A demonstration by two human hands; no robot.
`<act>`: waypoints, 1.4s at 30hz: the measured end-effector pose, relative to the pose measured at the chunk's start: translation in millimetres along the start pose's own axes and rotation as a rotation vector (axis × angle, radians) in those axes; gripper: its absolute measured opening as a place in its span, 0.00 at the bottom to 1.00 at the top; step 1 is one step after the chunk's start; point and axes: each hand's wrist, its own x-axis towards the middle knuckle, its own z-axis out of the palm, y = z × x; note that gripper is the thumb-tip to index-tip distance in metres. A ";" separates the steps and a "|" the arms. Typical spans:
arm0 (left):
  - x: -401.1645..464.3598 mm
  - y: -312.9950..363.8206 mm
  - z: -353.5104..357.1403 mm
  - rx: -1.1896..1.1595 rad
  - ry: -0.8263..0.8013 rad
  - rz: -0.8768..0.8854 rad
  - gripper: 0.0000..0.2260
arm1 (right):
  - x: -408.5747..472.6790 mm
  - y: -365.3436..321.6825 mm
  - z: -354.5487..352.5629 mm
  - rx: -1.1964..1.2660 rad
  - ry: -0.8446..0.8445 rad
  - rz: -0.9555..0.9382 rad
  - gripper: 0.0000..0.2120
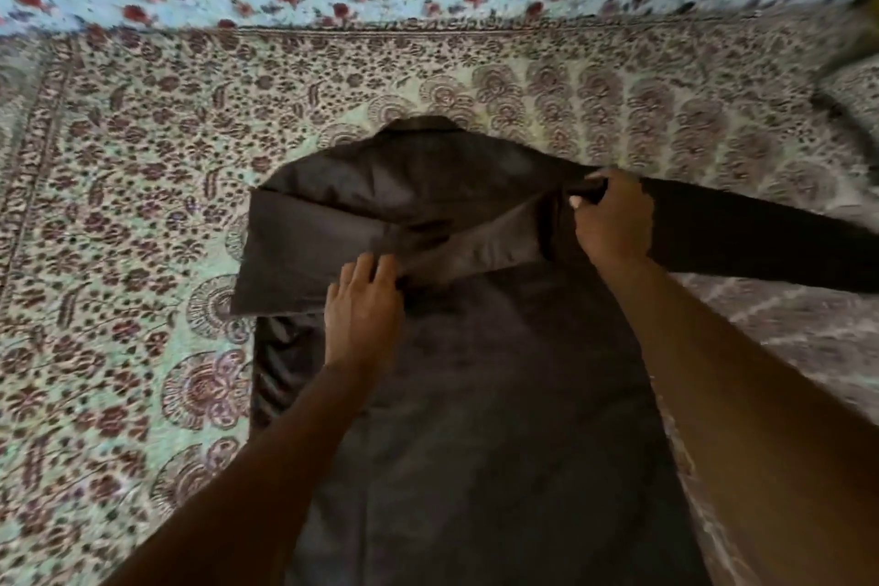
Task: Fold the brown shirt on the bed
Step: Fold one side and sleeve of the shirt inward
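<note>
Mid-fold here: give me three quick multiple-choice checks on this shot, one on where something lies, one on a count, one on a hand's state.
1. Where does the collar of the brown shirt point?
A. toward the person
B. away from the person
C. to the left

2. How many sleeves lie folded across the shirt's back?
A. none
B. one
C. two

3. What is the right hand doing?
A. gripping the right sleeve near the shoulder
B. lying flat on the bedsheet
C. hanging free

Key: 1 B, the collar is at the far end. 2 B, only the left sleeve crosses the back, under the left hand. 3 A, its fingers curl round the fabric.
</note>
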 end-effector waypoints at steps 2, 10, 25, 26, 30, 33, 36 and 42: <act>11.2 25.9 9.3 -0.098 -0.015 0.029 0.11 | 28.3 9.3 -10.6 -0.079 0.002 -0.027 0.12; 52.7 93.3 46.9 -0.186 -0.084 0.196 0.07 | 104.9 48.0 -24.6 -0.321 0.069 -0.084 0.13; 85.2 102.5 95.6 -0.212 -0.231 0.362 0.11 | 102.3 107.1 25.1 -0.594 -0.012 -0.442 0.18; 85.0 102.8 95.9 -0.222 -0.240 0.371 0.11 | 94.5 109.9 34.9 -0.566 -0.090 -0.500 0.18; 74.0 93.7 96.6 -0.278 -0.254 0.379 0.12 | 74.4 123.9 55.7 -0.622 -0.205 -0.382 0.21; 56.3 79.3 97.9 -0.293 -0.362 0.382 0.19 | 49.7 119.8 64.9 -0.702 -0.075 -0.484 0.21; 37.8 64.3 93.1 -0.191 -0.296 0.383 0.20 | 16.7 107.3 85.5 -0.648 -0.092 -0.763 0.26; 4.2 39.6 80.2 0.013 -0.156 0.038 0.22 | -6.0 99.8 96.7 -0.574 -0.089 -0.403 0.20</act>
